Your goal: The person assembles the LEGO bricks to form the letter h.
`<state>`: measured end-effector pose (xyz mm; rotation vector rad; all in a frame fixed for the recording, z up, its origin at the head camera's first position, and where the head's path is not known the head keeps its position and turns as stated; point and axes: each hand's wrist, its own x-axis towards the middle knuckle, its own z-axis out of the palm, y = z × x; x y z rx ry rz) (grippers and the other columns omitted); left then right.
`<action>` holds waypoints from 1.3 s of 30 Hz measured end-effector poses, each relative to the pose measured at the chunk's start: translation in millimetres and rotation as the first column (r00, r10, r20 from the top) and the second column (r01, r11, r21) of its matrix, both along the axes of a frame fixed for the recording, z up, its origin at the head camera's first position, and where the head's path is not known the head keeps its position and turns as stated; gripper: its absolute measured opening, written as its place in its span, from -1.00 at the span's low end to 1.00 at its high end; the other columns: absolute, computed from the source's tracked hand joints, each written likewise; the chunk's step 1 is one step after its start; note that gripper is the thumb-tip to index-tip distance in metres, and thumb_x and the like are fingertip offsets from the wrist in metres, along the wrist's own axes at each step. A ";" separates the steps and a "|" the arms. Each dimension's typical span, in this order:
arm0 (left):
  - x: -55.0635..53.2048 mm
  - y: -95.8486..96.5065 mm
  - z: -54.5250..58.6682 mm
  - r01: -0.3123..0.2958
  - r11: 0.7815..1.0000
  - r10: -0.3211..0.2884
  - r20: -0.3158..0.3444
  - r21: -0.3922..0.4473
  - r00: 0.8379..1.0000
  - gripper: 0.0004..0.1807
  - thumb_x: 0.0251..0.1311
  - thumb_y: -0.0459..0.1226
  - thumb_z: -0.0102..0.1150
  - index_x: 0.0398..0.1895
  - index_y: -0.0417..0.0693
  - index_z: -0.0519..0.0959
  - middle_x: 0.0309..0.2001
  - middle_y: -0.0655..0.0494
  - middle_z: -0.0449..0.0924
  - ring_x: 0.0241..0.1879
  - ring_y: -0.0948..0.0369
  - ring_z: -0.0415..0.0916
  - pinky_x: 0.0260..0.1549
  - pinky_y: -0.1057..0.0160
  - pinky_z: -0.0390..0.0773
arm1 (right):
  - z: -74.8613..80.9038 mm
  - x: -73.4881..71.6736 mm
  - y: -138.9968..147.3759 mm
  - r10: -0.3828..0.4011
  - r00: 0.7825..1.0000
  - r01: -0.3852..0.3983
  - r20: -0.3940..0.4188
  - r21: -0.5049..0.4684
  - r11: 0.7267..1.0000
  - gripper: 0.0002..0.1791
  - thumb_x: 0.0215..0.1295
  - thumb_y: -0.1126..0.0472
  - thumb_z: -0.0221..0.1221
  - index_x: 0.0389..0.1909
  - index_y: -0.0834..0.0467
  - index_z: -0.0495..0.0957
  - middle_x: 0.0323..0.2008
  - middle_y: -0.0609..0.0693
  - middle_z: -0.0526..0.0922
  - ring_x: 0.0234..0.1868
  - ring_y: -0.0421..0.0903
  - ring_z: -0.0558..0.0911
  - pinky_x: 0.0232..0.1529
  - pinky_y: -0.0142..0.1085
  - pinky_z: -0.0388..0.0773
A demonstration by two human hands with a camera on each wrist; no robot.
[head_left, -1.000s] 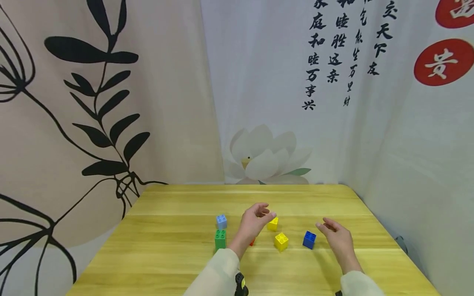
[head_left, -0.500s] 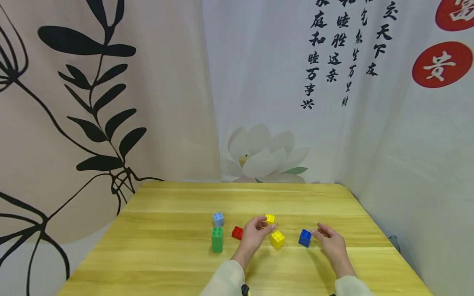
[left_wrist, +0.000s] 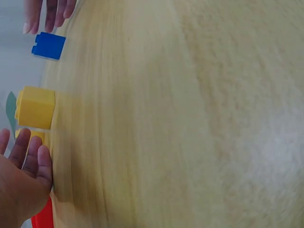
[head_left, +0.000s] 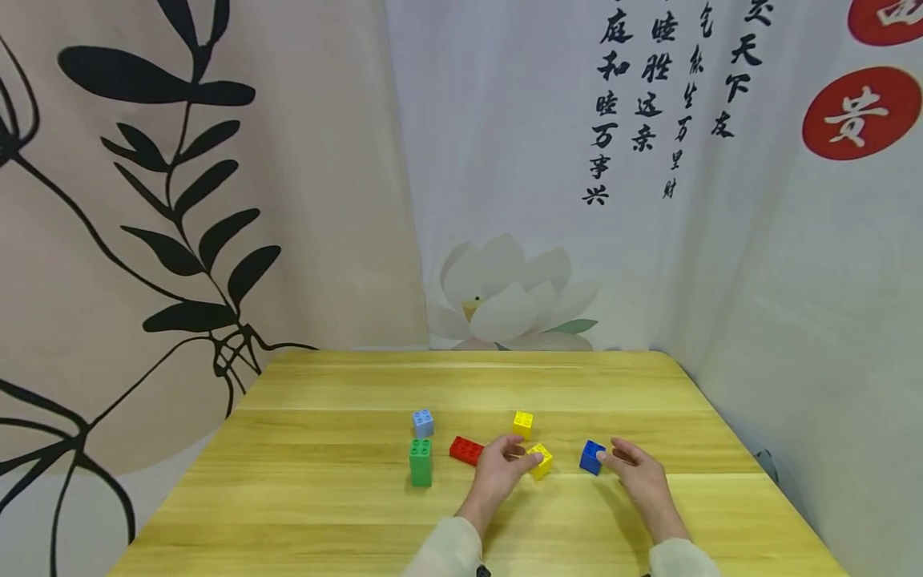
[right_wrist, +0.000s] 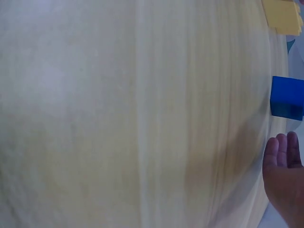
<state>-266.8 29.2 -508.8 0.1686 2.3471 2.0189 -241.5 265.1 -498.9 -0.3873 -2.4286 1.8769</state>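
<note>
My left hand (head_left: 497,471) reaches in beside the nearer yellow block (head_left: 541,462), its thumb overlapping the block in the head view. In the left wrist view a small gap shows between the loosely bent fingers (left_wrist: 43,164) and that yellow block (left_wrist: 37,107). Just right of the dark blue block (head_left: 591,457) is my right hand (head_left: 642,479), thumb tip at the block's edge in the head view. The right wrist view has its fingers (right_wrist: 281,149) slightly apart from the blue block (right_wrist: 287,97). Neither hand holds anything.
A red block (head_left: 466,450) lies left of my left hand, partly behind it. Farther left stand a tall green block (head_left: 421,463) and a light blue block (head_left: 422,422). A second yellow block (head_left: 522,424) sits farther back. The wooden table (head_left: 303,497) meets curtains behind.
My left hand has come down and toward the nearer yellow block, uncovering the red block. My right hand has moved left, closer to the dark blue block. The head view has shifted slightly.
</note>
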 end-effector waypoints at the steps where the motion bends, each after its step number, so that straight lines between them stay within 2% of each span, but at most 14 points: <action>1: 0.0 0.4 -0.8 -0.003 1.000 0.003 -0.001 -0.004 1.000 -0.43 0.06 -0.18 0.50 0.11 -0.27 0.55 -0.12 0.02 0.61 -0.17 0.18 0.52 -0.20 0.19 0.59 | -0.2 -0.8 -1.0 0.000 1.000 0.000 -0.003 0.003 1.000 -0.31 0.40 0.13 0.21 0.42 0.35 0.23 0.36 0.42 0.26 0.35 0.29 0.31 0.28 0.08 0.32; 8: -0.7 5.1 -7.7 -0.040 0.998 0.040 -0.017 -0.057 0.999 -0.45 -0.01 -0.22 0.54 0.05 -0.25 0.59 -0.17 0.05 0.61 -0.19 0.19 0.52 -0.19 0.18 0.59 | -2.4 -3.4 -4.7 0.008 1.000 -0.008 -0.002 0.000 1.000 -0.30 0.39 0.16 0.22 0.42 0.37 0.22 0.36 0.43 0.25 0.37 0.32 0.25 0.34 0.11 0.21; 15: 0.9 9.7 -9.7 -0.041 0.995 0.037 -0.043 -0.087 0.998 -0.54 -0.08 -0.24 0.59 -0.10 -0.17 0.63 -0.21 0.13 0.59 -0.21 0.19 0.50 -0.15 0.17 0.56 | -9.7 -3.1 -5.2 -0.004 1.000 0.004 0.014 -0.017 1.000 -0.29 0.36 0.18 0.26 0.40 0.39 0.23 0.35 0.44 0.25 0.37 0.33 0.25 0.35 0.10 0.21; 19: 1.5 9.9 -12.6 -0.055 0.994 0.050 -0.055 -0.097 0.997 -0.58 -0.10 -0.26 0.59 -0.15 -0.14 0.64 -0.23 0.11 0.60 -0.23 0.19 0.50 -0.17 0.18 0.56 | -13.9 -4.6 -5.3 -0.008 1.000 0.008 0.023 -0.015 1.000 -0.28 0.35 0.17 0.27 0.40 0.39 0.23 0.35 0.45 0.25 0.37 0.34 0.24 0.33 0.10 0.23; 26: -1.0 9.8 -13.8 -0.072 0.992 0.065 -0.081 -0.099 0.995 -0.58 -0.12 -0.26 0.60 -0.16 -0.13 0.65 -0.25 0.12 0.61 -0.25 0.20 0.52 -0.20 0.22 0.57 | -13.8 -9.4 -7.9 -0.025 1.000 0.025 -0.007 0.025 0.999 -0.32 0.32 0.20 0.30 0.35 0.42 0.30 0.30 0.46 0.32 0.34 0.34 0.31 0.31 0.08 0.28; 33: 0.5 9.3 -13.7 -0.067 0.993 0.064 -0.036 -0.096 0.997 -0.60 -0.12 -0.29 0.60 -0.19 -0.10 0.62 -0.26 0.17 0.60 -0.24 0.21 0.50 -0.21 0.24 0.55 | -13.2 -8.6 -11.1 -0.027 1.000 0.028 -0.012 0.061 0.998 -0.35 0.30 0.21 0.31 0.28 0.47 0.36 0.26 0.46 0.38 0.28 0.36 0.37 0.26 0.09 0.35; 39: -1.0 9.2 -16.0 -0.064 0.993 0.058 -0.065 -0.095 0.996 -0.64 -0.11 -0.30 0.59 -0.24 -0.09 0.61 -0.29 0.16 0.59 -0.29 0.23 0.48 -0.25 0.27 0.53 | -14.7 -9.5 -10.7 -0.042 0.999 0.045 -0.029 0.096 0.994 -0.39 0.29 0.22 0.31 0.25 0.47 0.40 0.20 0.44 0.46 0.22 0.34 0.44 0.19 0.04 0.43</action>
